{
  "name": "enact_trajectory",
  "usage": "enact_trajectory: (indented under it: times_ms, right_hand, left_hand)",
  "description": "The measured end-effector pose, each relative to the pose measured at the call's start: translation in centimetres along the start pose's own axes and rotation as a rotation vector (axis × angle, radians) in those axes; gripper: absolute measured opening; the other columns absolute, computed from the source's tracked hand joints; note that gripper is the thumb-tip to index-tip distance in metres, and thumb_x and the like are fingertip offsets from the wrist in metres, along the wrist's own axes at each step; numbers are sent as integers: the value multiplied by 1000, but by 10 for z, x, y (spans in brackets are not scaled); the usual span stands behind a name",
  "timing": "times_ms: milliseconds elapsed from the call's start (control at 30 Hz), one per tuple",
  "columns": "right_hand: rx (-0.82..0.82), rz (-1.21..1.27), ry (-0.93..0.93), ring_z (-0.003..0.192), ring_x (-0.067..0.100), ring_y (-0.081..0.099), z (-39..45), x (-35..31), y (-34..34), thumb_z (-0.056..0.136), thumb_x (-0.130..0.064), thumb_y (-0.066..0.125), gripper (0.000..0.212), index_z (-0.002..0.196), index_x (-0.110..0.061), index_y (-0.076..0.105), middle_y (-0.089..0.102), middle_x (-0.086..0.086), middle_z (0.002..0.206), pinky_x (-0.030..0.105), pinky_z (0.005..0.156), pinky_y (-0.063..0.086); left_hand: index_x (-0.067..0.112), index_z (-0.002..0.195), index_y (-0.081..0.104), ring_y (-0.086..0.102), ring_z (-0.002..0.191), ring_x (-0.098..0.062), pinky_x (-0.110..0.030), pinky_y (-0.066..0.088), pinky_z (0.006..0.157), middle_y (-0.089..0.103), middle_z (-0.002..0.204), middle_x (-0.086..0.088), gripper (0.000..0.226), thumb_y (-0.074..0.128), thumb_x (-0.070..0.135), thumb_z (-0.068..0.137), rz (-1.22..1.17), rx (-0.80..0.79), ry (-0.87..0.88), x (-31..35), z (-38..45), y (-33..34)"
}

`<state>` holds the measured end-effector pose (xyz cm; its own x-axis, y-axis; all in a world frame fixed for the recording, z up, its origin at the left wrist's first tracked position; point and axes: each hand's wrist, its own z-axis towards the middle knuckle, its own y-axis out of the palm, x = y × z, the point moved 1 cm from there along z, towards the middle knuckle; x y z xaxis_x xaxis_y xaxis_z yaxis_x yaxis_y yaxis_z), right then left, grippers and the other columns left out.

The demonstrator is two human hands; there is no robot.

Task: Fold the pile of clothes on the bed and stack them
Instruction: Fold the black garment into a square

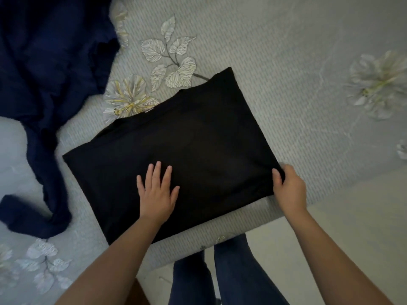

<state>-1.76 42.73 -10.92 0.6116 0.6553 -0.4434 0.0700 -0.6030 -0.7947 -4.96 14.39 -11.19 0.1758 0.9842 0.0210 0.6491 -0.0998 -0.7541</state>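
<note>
While my left hand (156, 195) lies flat with fingers spread on the black garment (176, 150), already folded to a rectangle near the bed's (286, 51) front edge, my right hand (289, 188) pinches its right corner. I judge one more fold is in hand: carry that corner across toward the left. The navy garment (44, 84) waits unfolded at the bed's left side.
</note>
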Motion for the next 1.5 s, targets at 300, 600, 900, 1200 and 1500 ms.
enact_trajectory:
  times_ms: [300,600,900,1200,1500]
  right_hand:
    - [107,162,-111,66,28,61,9,23,-8,81,-27,68,31,85,4,66,65,18,73,37,66,49]
    - [204,-216,4,49,21,55,-12,-11,12,38,-37,91,49,61,-6,60,57,7,53,32,58,45]
    - [291,-85,-85,51,20,51,-41,-35,5,43,-13,89,33,49,-11,57,49,2,51,28,69,19]
    - [255,-111,-302,46,18,45,-172,-143,61,51,-7,76,24,51,-16,54,46,-2,48,29,64,20]
    - [-3,-299,-378,47,15,48,-255,-205,193,63,-6,54,17,50,-16,58,48,-1,51,30,68,27]
  left_hand:
    - [15,148,3,-6,144,-21,-36,0,115,-1,156,-5,61,35,14,96,269,267,416,104,92,-110]
    - [17,137,28,32,125,-25,-35,32,95,38,136,-5,56,52,12,87,755,153,568,158,147,-150]
    - [-3,83,66,52,88,-33,-42,52,58,62,83,-19,27,42,5,73,515,321,891,91,122,-176]
    - [-2,80,66,40,97,-27,-42,56,53,59,89,-14,33,38,12,74,523,381,1037,-77,55,-172]
    - [-6,96,65,42,115,-37,-36,46,90,63,98,-25,30,53,-6,68,619,318,993,-210,27,-98]
